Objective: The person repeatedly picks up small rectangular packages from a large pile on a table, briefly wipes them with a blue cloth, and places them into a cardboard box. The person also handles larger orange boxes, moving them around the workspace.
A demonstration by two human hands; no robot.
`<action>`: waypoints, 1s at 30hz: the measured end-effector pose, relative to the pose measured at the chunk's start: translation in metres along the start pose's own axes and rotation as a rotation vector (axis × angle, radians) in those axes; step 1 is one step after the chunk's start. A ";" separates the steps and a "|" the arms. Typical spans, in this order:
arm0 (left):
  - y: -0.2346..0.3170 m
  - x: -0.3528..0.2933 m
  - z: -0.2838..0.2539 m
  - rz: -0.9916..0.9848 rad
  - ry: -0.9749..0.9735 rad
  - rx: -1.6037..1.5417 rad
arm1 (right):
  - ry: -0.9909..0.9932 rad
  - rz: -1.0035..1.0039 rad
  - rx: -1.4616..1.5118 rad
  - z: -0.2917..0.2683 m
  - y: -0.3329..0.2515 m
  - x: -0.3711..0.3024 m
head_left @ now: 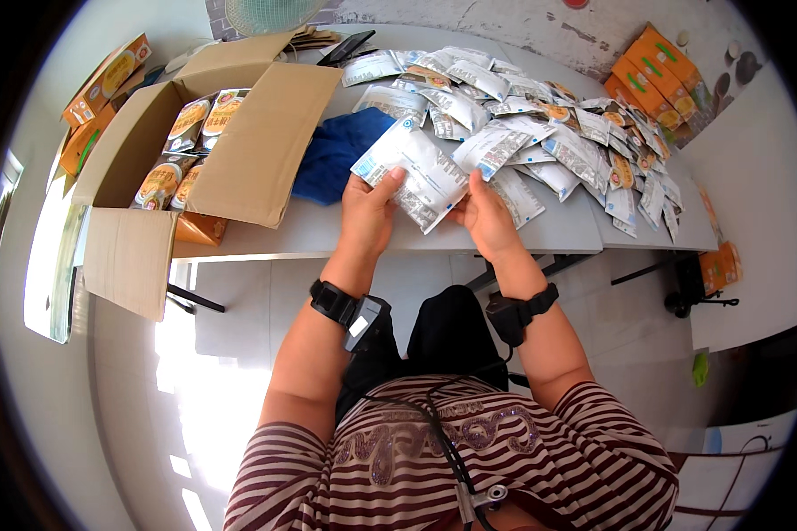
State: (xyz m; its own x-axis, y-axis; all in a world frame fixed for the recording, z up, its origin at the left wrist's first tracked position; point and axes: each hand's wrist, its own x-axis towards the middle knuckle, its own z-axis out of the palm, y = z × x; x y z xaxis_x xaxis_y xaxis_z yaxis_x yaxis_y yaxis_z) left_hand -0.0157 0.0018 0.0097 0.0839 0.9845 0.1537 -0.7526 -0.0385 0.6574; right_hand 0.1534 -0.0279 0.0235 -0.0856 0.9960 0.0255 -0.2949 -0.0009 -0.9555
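A pale packet (416, 173) is held up in front of the body, tilted above the near edge of the table (301, 228). Its left side is pinched by the left hand (369, 212), thumb laid on the printed face, fingers tucked behind. Its lower right edge is gripped by the right hand (487, 217), thumb raised; whether the neighbouring packet is also touched by that thumb cannot be told.

By the look of it, little weight is being carried here: the packet is judged light, soft and pliable, its film a touch slippery. It is best taken by the flat sealed edges, where less squeeze is put on the contents, which are hidden.

Just beyond, a loose pile of packets (580, 157) is spread, flat pillow shapes with crimped ends, creased and glossy, overlapped at every angle. To the left, a soft, rumpled blue cloth (332, 155) is bunched up. Next to it, a cardboard box (255, 146) is seen, matt and stiff, its flaps folded out, with printed packs (161, 181) stacked inside. At the far right, orange cartons (651, 75) are grouped, crisp-edged.
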 end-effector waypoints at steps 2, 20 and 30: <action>0.000 -0.001 0.001 0.006 -0.019 0.047 | 0.030 -0.033 -0.051 -0.006 0.010 -0.001; 0.006 -0.011 -0.018 -0.258 -0.308 -0.221 | -0.047 -0.141 0.273 -0.018 0.009 -0.009; 0.039 -0.027 0.005 -0.867 -0.458 0.023 | -0.305 -0.242 0.472 -0.055 0.034 -0.006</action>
State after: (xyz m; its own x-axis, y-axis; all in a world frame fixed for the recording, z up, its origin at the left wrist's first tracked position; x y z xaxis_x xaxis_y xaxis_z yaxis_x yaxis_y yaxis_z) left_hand -0.0438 -0.0267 0.0349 0.8505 0.5119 -0.1213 -0.2978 0.6586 0.6910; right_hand 0.1956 -0.0286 -0.0256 -0.2111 0.9025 0.3754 -0.7238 0.1138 -0.6805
